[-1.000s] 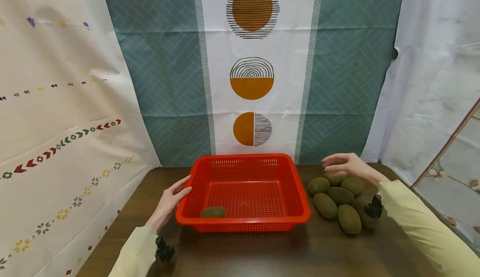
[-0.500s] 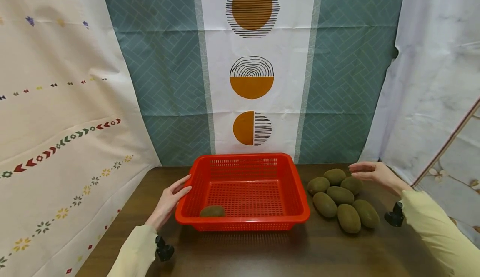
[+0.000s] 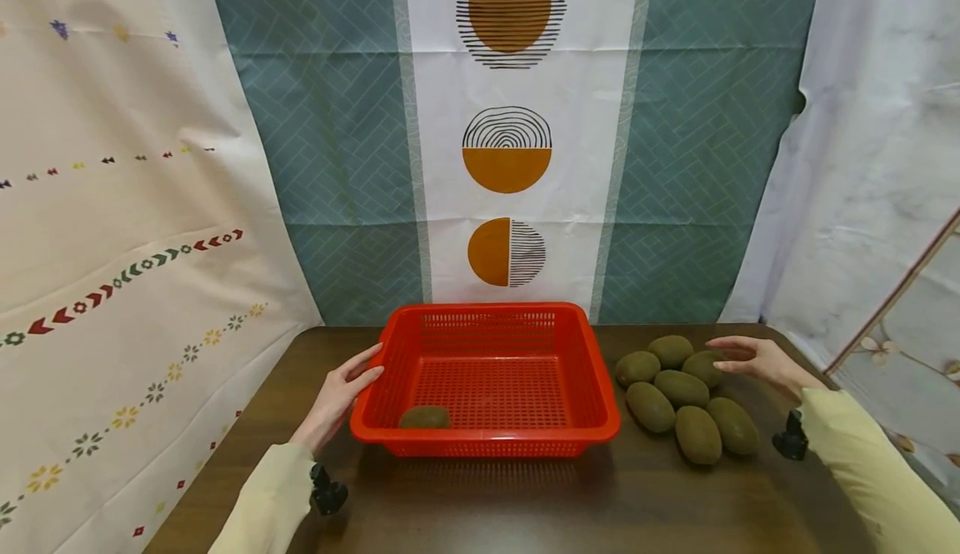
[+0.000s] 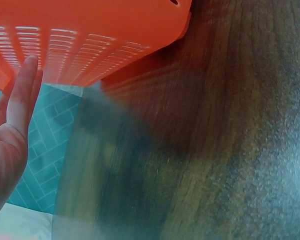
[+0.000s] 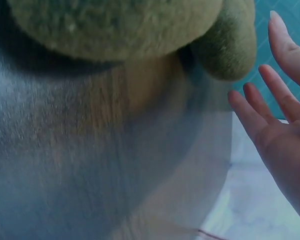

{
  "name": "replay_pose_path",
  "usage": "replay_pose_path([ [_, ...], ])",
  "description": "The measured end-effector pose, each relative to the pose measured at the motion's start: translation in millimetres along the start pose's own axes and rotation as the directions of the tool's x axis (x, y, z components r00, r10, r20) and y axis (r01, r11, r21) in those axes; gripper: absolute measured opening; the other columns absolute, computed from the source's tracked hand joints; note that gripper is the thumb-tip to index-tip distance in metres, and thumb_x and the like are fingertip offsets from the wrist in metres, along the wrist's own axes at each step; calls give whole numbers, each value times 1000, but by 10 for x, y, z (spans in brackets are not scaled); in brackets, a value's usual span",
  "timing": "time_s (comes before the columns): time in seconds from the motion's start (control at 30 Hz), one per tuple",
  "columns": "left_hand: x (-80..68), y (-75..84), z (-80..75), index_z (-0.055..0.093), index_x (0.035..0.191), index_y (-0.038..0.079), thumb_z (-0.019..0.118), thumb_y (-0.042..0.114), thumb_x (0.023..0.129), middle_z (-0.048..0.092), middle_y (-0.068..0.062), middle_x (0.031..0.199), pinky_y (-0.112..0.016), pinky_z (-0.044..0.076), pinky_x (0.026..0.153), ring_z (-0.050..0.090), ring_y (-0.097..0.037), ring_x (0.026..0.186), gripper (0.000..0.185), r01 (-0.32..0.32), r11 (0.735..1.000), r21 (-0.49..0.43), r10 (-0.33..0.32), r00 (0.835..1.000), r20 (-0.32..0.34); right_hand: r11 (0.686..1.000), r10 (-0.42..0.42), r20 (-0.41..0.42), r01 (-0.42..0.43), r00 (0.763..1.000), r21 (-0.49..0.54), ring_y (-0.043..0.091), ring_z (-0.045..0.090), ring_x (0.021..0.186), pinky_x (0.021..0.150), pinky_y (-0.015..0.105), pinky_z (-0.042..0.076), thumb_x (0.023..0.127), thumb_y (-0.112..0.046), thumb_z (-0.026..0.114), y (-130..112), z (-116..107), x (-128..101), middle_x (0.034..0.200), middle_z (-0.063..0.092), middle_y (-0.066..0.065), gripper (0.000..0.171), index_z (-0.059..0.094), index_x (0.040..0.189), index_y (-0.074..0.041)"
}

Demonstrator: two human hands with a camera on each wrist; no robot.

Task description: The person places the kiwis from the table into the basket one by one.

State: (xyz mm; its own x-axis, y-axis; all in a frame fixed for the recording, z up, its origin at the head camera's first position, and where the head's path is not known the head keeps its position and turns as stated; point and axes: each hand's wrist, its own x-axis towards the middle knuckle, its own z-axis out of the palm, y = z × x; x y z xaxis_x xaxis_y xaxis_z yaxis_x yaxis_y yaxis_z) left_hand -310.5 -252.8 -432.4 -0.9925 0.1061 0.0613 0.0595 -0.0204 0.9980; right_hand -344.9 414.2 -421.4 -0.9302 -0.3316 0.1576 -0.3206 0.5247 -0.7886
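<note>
In the head view, a red plastic basket (image 3: pixel 486 435) with slotted walls stands mid-table. One fuzzy brown-green kiwi (image 3: pixel 424 417) lies inside, at its front left. My left hand (image 3: pixel 335 398) rests its fingertips on the basket's left rim. The left wrist view has those extended fingers (image 4: pixel 22 95) against the slotted side wall. Right of the basket lie several kiwis (image 3: pixel 681 388) in a loose cluster. My right hand (image 3: pixel 767 364) holds nothing; its fingers and thumb are spread apart, with the tips right at the back right kiwi (image 3: pixel 702 367).
The dark wooden table (image 3: pixel 480 508) carries everything. A teal and white patterned cloth (image 3: pixel 337 162) hangs behind it. A cream embroidered cloth (image 3: pixel 150 229) closes the left side, and a white marbled cloth (image 3: pixel 862 162) the right.
My right hand has moved right and down from above the back of the kiwi cluster to its right side. My left hand has stayed at the basket rim.
</note>
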Motion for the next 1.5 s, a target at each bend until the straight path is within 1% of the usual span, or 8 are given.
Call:
replay_pose_path([
  [0.17,1,13,12,43,135,15,64,25,85,47,-15,128,-42,48,78,55,-30,103,56,5,1000,-2,-5,1000,3,1000,-25,49,24,998,6,22,53,104,73,23,47,87,-7,60,71,-8,-2,122,41,36,50,39,125,16],
  [0.27,-1,20,16,44,135,15,65,24,84,48,-15,128,-43,48,78,55,-30,103,55,5,1000,-5,-5,1000,-1,1000,-19,76,18,997,20,10,51,102,73,23,47,86,-7,61,106,8,1,125,36,38,53,36,127,17],
  [0.33,0,23,15,43,135,14,64,24,85,47,-16,128,-43,48,78,55,-30,103,55,2,1000,-6,-2,1000,4,1000,-10,72,9,997,15,14,49,105,73,23,47,85,-8,62,120,28,12,126,34,38,55,36,127,16],
  [0.5,2,20,7,43,135,14,64,24,85,47,-16,128,-43,48,78,55,-30,103,55,-2,1000,-17,2,1000,14,1000,13,91,-14,996,1,41,36,115,75,21,45,85,-11,63,149,63,65,130,29,38,61,31,130,16],
  [0.83,-1,-4,6,43,135,13,63,22,86,47,-18,128,-43,48,76,56,-31,101,54,-14,1000,-24,14,1000,11,998,23,99,-17,995,-56,44,36,113,74,21,44,83,-12,66,155,76,97,128,32,38,63,34,129,16],
  [0.93,0,-3,11,45,134,14,63,21,86,49,-17,126,-44,48,75,57,-32,99,52,-15,999,-36,15,1000,2,997,25,98,-18,995,-72,40,43,108,73,23,45,83,-12,66,160,69,88,125,36,38,62,35,127,16],
  [1.07,0,7,10,44,134,15,63,22,86,48,-17,126,-44,48,76,57,-31,100,53,-14,999,-28,14,1000,5,996,59,97,-52,994,-72,23,53,98,72,27,47,81,-13,68,178,62,60,121,41,36,62,37,126,16],
  [1.5,7,-6,10,43,135,13,64,22,85,48,-18,127,-43,48,76,57,-31,100,55,-14,1000,-28,14,1000,1,986,168,-2,-168,986,-8,13,56,84,66,33,51,77,-16,73,174,81,-33,120,41,34,57,46,118,13],
])
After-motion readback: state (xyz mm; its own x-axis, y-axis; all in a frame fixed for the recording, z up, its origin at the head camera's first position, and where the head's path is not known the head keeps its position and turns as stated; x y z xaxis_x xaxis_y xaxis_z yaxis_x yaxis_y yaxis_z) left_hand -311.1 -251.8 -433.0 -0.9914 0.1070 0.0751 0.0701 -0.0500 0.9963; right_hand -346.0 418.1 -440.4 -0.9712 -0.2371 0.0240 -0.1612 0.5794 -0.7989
